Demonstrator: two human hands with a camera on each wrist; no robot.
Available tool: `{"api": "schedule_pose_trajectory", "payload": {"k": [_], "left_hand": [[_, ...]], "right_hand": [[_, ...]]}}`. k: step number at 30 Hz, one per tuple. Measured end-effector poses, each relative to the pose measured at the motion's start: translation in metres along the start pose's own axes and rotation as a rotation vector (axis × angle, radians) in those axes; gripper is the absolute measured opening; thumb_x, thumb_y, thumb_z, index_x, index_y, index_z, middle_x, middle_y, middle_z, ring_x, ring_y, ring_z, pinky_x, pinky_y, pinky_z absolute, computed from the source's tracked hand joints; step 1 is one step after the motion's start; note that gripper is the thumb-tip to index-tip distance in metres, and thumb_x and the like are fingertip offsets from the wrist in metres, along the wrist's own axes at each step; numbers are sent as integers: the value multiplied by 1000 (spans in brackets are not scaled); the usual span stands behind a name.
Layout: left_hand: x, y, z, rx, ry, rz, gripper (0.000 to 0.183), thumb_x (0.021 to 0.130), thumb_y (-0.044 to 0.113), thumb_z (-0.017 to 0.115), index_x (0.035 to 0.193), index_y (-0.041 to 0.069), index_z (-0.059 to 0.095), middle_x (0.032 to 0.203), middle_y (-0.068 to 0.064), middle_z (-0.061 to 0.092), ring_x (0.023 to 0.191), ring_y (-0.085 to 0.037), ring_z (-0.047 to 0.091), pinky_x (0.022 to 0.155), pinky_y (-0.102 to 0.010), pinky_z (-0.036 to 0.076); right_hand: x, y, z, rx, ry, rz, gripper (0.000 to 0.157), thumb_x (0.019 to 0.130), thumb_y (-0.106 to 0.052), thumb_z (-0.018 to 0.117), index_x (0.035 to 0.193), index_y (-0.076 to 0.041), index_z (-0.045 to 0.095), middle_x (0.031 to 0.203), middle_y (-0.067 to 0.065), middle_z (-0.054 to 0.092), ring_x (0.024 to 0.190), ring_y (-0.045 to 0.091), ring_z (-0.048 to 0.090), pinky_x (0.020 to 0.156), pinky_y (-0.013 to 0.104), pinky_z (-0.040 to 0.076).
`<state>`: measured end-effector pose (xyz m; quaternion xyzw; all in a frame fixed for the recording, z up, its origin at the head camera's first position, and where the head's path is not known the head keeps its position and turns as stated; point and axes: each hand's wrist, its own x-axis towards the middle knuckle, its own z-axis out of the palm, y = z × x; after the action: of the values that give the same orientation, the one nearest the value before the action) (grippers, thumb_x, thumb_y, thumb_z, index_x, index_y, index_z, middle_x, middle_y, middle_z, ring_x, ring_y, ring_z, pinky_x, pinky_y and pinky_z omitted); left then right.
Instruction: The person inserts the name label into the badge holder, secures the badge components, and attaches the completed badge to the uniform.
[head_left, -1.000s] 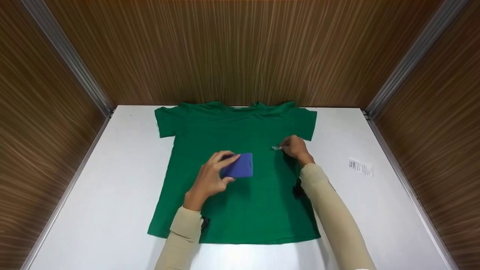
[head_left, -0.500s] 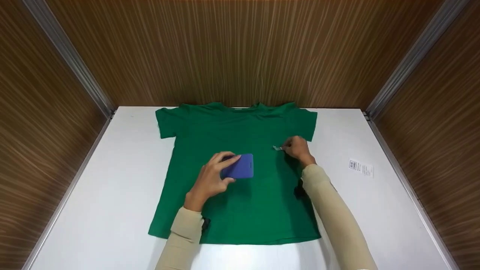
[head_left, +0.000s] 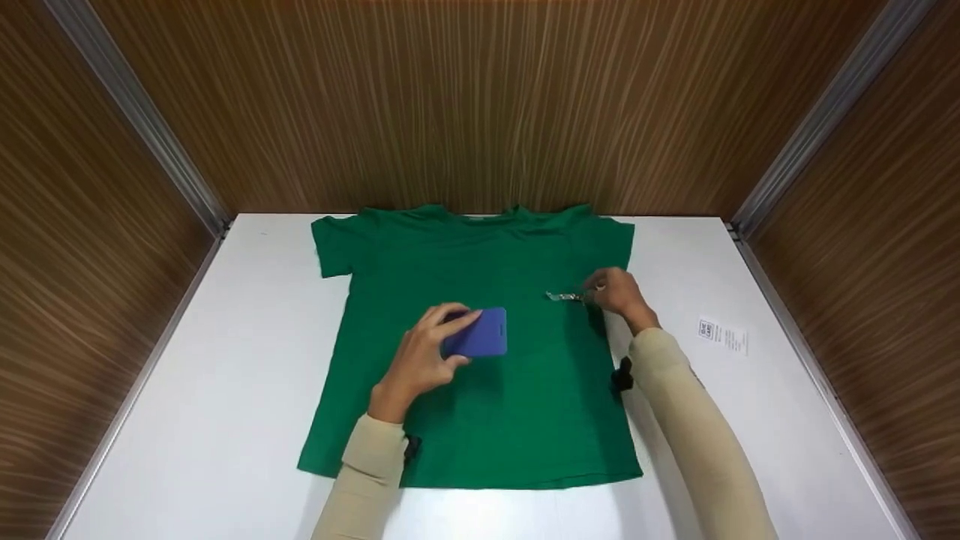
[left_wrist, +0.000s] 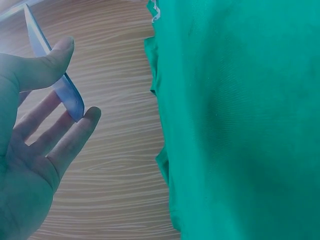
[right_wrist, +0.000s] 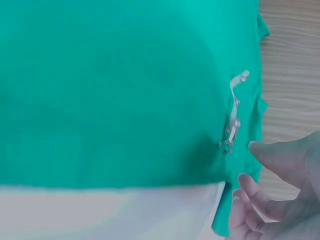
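Note:
My left hand (head_left: 420, 352) holds a flat purple-blue rectangular case (head_left: 486, 334), with a small dark slot near its right edge, over the green T-shirt (head_left: 450, 262). In the left wrist view the case (left_wrist: 70, 100) shows edge-on as a thin slab between thumb and fingers. A small narrow silvery strip (head_left: 564, 297) with metal bits at one end lies on the right chest of the shirt. Just right of it is my right hand (head_left: 619, 292), thumb and fingers parted. From the right wrist, the strip (right_wrist: 233, 117) lies apart from the fingertips, and that hand holds nothing.
The shirt is spread flat on a white table (head_left: 187, 360), collar toward the brown wood-grain back wall (head_left: 480, 105). A white printed card (head_left: 722, 335) lies to the right. Side walls with grey metal edging flank the table.
My right hand has let go of the silvery strip and moved a little right, leaving it on the shirt. My left hand with the case has stayed in place.

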<state>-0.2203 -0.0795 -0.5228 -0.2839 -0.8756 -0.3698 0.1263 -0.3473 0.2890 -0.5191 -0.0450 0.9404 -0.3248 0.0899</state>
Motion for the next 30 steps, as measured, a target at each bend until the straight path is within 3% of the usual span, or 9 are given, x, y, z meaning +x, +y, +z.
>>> {"api": "schedule_pose_trajectory", "payload": {"k": [4, 13, 25, 30], "left_hand": [[0, 0, 1, -2, 0, -1, 70, 85, 9, 85, 148, 23, 59, 145, -10, 58, 135, -31, 55, 111, -55, 49], [0, 0, 1, 16, 7, 9, 71, 84, 10, 86, 148, 23, 58, 145, -10, 57, 134, -31, 55, 110, -55, 49], [0, 2, 2, 13, 0, 17, 70, 84, 9, 86, 147, 23, 60, 144, -11, 58, 134, -32, 55, 109, -56, 50], [0, 2, 2, 3, -8, 20, 69, 84, 10, 86, 146, 22, 60, 144, -11, 58, 133, -35, 55, 109, -56, 50]], "right_hand": [[-4, 4, -9, -14, -4, 19, 29, 98, -5, 60, 122, 9, 68, 138, 34, 58, 130, 49, 55, 107, 62, 48], [-19, 7, -23, -87, -18, 12, 30, 99, -7, 60, 125, 7, 68, 132, 35, 61, 126, 50, 57, 106, 62, 48], [-45, -5, -19, -8, 10, -72, 28, 100, -6, 61, 123, 6, 69, 124, 32, 66, 108, 42, 67, 88, 50, 58], [-57, -13, -15, 31, 28, -137, 27, 100, -5, 61, 122, 7, 69, 121, 29, 69, 105, 39, 68, 87, 49, 59]]}}
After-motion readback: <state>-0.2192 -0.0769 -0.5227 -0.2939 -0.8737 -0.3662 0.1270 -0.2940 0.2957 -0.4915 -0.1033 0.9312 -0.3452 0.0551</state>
